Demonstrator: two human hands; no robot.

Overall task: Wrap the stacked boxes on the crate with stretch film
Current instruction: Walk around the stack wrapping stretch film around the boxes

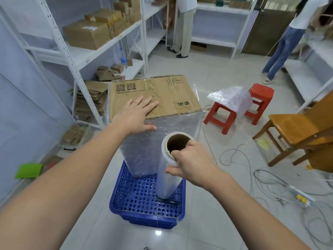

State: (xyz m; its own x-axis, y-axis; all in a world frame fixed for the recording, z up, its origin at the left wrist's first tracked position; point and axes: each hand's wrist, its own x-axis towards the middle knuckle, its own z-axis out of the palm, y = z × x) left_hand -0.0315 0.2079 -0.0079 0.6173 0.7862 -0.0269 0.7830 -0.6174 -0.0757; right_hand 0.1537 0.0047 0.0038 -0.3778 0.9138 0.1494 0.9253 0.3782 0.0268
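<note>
Film-covered brown boxes (155,98) stand on a blue crate (144,201); the film roll (169,170) stands upright beside them.

Pale tiled floor (207,73) carries a blue crate (144,199), upturned; on it the wrapped box stack (156,127) and an upright film roll (169,170). Also on the floor: two red stools (223,118), a wooden chair (295,130), loose cables (270,179), white shelving (75,56).

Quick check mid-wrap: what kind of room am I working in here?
Likely a small stockroom or parcel packing room: white metal shelving holding cardboard cartons, flattened boxes stacked on the floor, and bubble wrap draped over red stools.
</note>
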